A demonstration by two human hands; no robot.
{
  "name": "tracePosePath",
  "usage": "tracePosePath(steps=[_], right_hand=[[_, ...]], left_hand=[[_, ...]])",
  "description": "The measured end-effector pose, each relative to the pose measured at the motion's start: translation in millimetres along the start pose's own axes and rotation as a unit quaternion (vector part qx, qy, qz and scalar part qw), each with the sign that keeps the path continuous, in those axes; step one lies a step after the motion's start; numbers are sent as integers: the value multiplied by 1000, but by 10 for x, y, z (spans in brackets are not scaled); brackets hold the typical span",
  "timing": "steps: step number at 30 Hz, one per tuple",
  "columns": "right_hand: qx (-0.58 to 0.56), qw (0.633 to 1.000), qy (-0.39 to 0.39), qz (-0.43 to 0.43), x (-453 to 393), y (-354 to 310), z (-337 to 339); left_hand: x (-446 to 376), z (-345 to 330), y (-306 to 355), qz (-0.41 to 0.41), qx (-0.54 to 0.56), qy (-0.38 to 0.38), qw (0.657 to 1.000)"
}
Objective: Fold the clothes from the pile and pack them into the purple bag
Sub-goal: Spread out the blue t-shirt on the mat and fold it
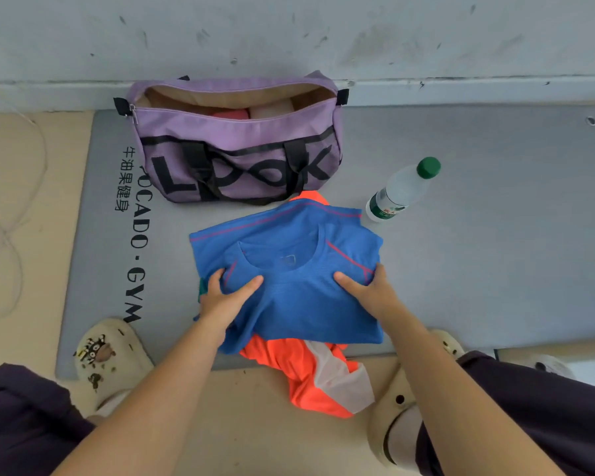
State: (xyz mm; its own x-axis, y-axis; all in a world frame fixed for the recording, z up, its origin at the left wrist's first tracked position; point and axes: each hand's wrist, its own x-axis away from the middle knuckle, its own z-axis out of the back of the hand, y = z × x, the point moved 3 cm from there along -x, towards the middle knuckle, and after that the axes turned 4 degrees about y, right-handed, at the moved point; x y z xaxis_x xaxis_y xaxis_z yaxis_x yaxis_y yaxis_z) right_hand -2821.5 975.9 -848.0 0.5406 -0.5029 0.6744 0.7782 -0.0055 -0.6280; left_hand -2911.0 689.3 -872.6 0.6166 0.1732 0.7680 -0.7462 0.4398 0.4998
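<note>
From the head view, the blue shirt [289,280] covers most of an orange garment [310,376], which shows only at the near edge and as a sliver by the purple bag [237,156]; inside the open bag, pink and pale folded shapes are too shadowed to name. Both forearms reach forward and down onto the mat [478,235]: the left hand [225,297] and right hand [368,290] each pinch a side of the shirt near the collar, thumb on top and fingers curled around its edge. A bottle [401,192] lies just right of the shirt, apart from it.
</note>
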Motion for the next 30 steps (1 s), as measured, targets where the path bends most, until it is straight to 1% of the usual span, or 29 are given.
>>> tracePosePath(steps=[4,7,12,13,14,15,16,17,18,19,20,21,22,23,24,25,26,28,29,30], right_hand=[[5,998,40,-42,-126,145,91],[-4,997,56,-57,-209,236,328],[-40,995,73,-54,-284,303,741],[-48,994,80,-55,-284,319,806],[-49,993,88,-57,-276,333,861],[-45,992,98,-62,-254,344,910],[-35,991,112,-69,-224,363,950],[-27,989,124,-79,-183,391,983],[-22,986,137,-91,-135,429,1002],[-16,983,150,-104,-72,470,1018],[-11,980,165,-115,-8,514,1026],[-13,976,180,-123,68,563,1030],[-23,972,195,-129,148,608,1029],[-39,968,208,-138,236,647,1019],[-55,961,219,-157,323,691,998],[-82,952,229,-185,413,730,961],[-139,939,229,-215,489,788,902],[-313,896,175,-261,611,859,723],[-386,871,136,-272,653,858,633],[-433,852,102,-276,671,846,563]], left_hand=[[20,-277,39,-8,72,-51,996],[169,-575,185,6,121,-125,985],[361,-1062,408,-8,124,-204,971],[380,-1107,403,-13,141,-216,966],[378,-1130,368,-20,158,-210,965],[372,-1126,312,-26,175,-179,968],[368,-1090,237,-25,174,-116,978],[379,-1035,157,-18,152,-26,988],[417,-975,71,0,115,64,991],[489,-929,-2,28,83,133,987],[569,-905,-72,61,65,177,980],[655,-902,-132,90,58,202,973],[736,-930,-188,118,59,205,970],[821,-979,-241,150,78,186,968],[903,-1068,-293,193,127,136,963],[988,-1181,-330,238,192,61,950],[1065,-1295,-370,279,241,-17,929],[1181,-1467,-433,324,276,-131,896],[1211,-1522,-462,328,278,-167,887],[1217,-1550,-480,325,276,-191,884]])
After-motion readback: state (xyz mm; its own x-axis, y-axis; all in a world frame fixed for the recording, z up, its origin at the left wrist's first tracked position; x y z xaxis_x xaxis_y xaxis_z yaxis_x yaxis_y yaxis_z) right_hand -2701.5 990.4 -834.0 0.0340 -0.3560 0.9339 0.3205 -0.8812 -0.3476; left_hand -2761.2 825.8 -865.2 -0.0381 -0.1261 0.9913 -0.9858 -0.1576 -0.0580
